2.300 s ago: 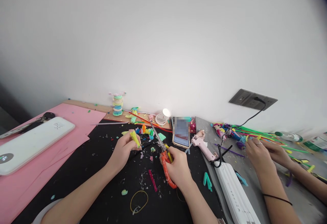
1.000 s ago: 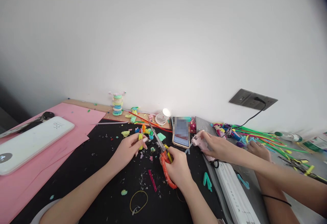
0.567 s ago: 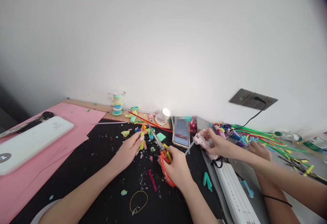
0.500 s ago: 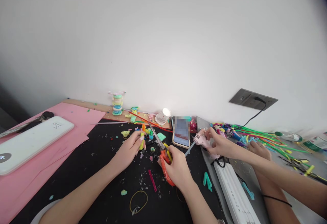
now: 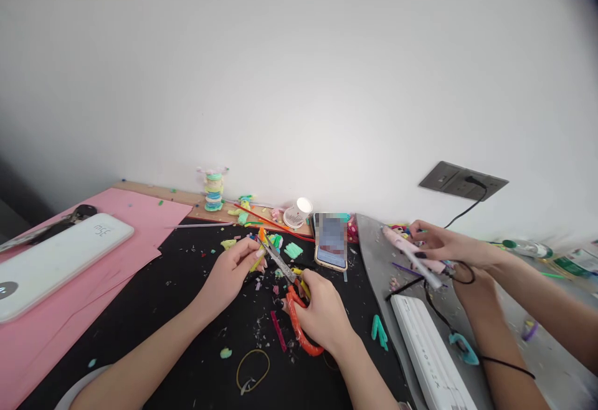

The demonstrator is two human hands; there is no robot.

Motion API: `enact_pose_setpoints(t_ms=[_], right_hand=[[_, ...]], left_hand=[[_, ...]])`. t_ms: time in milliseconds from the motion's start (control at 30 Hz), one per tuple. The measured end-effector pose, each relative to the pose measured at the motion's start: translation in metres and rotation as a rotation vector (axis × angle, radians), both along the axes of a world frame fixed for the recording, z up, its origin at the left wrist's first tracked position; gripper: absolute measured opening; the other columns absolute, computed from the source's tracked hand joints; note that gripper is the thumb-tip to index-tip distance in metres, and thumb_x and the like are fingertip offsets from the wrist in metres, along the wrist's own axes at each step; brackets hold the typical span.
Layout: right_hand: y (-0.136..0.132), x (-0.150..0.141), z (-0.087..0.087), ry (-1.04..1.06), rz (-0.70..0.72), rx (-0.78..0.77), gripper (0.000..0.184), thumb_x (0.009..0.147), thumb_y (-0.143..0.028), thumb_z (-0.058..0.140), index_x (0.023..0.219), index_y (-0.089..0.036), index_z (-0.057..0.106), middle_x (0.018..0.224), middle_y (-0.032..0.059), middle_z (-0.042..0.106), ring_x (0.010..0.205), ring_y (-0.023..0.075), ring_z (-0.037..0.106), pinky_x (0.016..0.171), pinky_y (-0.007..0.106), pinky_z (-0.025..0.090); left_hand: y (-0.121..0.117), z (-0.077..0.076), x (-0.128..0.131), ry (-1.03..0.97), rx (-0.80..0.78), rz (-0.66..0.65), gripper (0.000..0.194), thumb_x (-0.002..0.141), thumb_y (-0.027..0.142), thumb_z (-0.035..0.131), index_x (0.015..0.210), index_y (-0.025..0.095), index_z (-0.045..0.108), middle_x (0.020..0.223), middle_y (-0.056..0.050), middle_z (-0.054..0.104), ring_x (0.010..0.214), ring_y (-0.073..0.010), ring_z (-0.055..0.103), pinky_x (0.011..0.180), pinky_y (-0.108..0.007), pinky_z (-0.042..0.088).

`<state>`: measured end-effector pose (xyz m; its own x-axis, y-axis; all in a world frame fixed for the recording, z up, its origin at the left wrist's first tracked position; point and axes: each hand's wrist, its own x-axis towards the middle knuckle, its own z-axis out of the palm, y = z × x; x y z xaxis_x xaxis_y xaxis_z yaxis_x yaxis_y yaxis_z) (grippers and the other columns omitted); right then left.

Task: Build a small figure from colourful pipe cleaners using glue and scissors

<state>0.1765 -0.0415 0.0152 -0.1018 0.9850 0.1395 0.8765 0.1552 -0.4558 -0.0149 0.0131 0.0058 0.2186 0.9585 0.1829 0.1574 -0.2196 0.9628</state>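
Note:
My left hand point(image 5: 233, 268) pinches a fuzzy yellow pipe cleaner piece point(image 5: 256, 264) with an orange tip above the black mat point(image 5: 187, 335). In my right hand point(image 5: 322, 307) is a pair of scissors point(image 5: 299, 319) with orange-red handles, a yellow part showing by the fingers. Its blades reach up and left to the piece in my left hand; whether they touch it I cannot tell. Beneath and behind the blades lie green and turquoise fuzzy bits point(image 5: 293, 250). A magenta strip point(image 5: 278, 331) rests on the mat below.
A phone point(image 5: 331, 242) leans behind my right hand, beside a paper cup point(image 5: 298, 212). At right, another person's hands hold a pink glue gun point(image 5: 411, 251) over a grey mat, near a white power strip point(image 5: 432, 354). A white power bank point(image 5: 65, 260) lies on pink paper point(image 5: 135, 217).
The scissors have swung left, bringing the blades to the piece in my left hand, which has tilted. The other person's glue gun has moved right and turned.

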Motion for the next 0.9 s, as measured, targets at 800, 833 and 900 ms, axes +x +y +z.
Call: enact_pose_setpoints(t_ms=[800,833,900], right_hand=[[0.0008,0.0076,-0.0044,0.026,0.045,0.002,0.025,0.065,-0.017,0.050,0.056,-0.020,0.027,0.051,-0.0061,0.029,0.050,0.0092,0.021,0.046,0.023,0.016],[0.0010,0.0083,-0.0045,0.021,0.045,0.004,0.025,0.065,-0.016,0.050,0.056,-0.019,0.027,0.051,-0.0060,0.030,0.049,0.0091,0.021,0.046,0.023,0.016],[0.0011,0.0095,-0.0047,0.011,0.040,0.006,0.025,0.064,-0.016,0.050,0.055,-0.019,0.027,0.050,-0.0058,0.031,0.049,0.0090,0.022,0.046,0.023,0.016]], left_hand=[[0.0004,0.0040,-0.0040,0.146,0.015,-0.018,0.023,0.081,0.038,0.048,0.069,0.021,0.058,0.067,0.000,0.059,0.065,-0.0179,0.054,0.063,-0.026,0.039],[0.0001,0.0046,-0.0037,0.141,0.012,-0.018,0.023,0.081,0.038,0.048,0.069,0.021,0.058,0.066,0.000,0.060,0.065,-0.0181,0.054,0.063,-0.026,0.039],[-0.0005,0.0059,-0.0029,0.135,0.003,-0.017,0.024,0.080,0.039,0.048,0.068,0.021,0.058,0.066,0.000,0.060,0.064,-0.0186,0.054,0.062,-0.026,0.039]])
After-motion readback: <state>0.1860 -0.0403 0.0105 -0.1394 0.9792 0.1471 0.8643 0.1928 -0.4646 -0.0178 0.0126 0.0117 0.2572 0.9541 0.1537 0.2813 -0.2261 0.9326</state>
